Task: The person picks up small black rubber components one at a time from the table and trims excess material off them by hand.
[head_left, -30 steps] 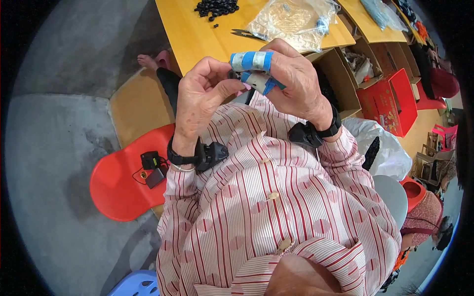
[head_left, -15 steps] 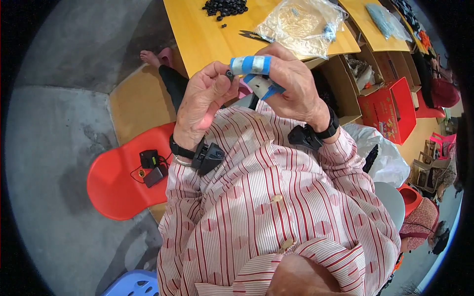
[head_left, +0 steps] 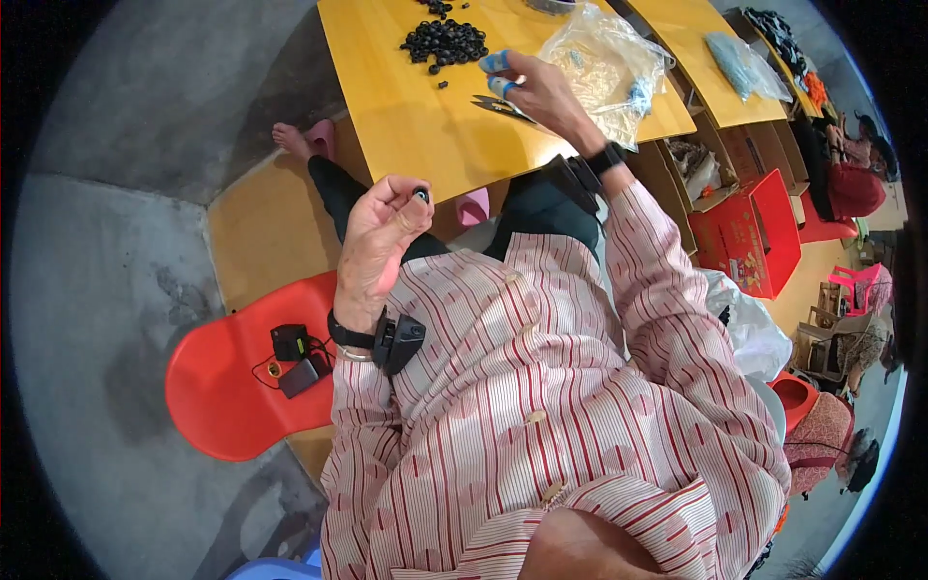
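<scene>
My left hand [head_left: 380, 232] is raised in front of my lap, just short of the table edge. Its thumb and fingers pinch a small round black part [head_left: 421, 194] with a pale centre. Over the table, my right hand [head_left: 546, 95] reaches out with blue and white tape on two fingers. Those fingers are apart, and nothing shows between them. Left of them lies a pile of small black ring-like parts [head_left: 447, 43], with a single loose one nearer to me. A pair of black snips [head_left: 501, 108] lies just below the right hand.
A clear plastic bag [head_left: 604, 68] lies right of my right hand on the yellow table [head_left: 387, 126]. Cardboard boxes and a red box [head_left: 744, 232] stand to the right. A red chair [head_left: 227, 382] at left bears small black devices. Other people sit far right.
My right hand has left my left hand and moved forward over the table, its fingers spreading. The left hand has lowered slightly, still pinching the small black part.
</scene>
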Demonstrator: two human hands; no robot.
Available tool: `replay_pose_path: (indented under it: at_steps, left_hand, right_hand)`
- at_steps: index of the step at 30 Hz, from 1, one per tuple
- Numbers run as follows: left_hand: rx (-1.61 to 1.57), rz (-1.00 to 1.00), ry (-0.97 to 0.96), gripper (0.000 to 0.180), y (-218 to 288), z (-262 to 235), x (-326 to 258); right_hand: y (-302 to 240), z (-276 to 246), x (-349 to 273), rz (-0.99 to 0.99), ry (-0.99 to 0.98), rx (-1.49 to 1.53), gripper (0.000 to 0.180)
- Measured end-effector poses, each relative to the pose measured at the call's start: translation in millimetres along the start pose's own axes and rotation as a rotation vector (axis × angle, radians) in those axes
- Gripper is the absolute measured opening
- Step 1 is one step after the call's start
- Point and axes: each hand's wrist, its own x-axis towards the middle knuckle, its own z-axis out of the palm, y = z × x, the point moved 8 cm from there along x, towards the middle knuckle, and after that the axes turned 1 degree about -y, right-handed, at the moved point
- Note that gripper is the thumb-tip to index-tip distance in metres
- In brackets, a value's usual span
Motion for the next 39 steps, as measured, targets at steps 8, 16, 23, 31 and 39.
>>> replay_pose_path:
  at_steps: [8,16,23,31,39]
  left_hand:
    - [-0.043,0.023,0.012,0.027,-1,-3,-6]
    - [-0.018,0.012,0.043,0.03,0,4,-1]
    - [-0.007,0.139,0.035,0.024,21,19,6]
    - [0.044,0.322,0.204,0.02,38,25,12]
    - [0.065,0.403,0.235,0.021,44,38,10]
  right_hand:
    - [-12,65,39,-0.318,0.005,-0.248,0.031]
    - [-4,99,43,-0.37,-0.184,-0.486,0.029]
    - [-11,54,26,-0.229,-0.005,0.012,0.031]
    - [-97,26,-49,0.092,-0.11,1.314,0.034]
    - [-106,29,-61,0.073,-0.114,1.387,0.031]
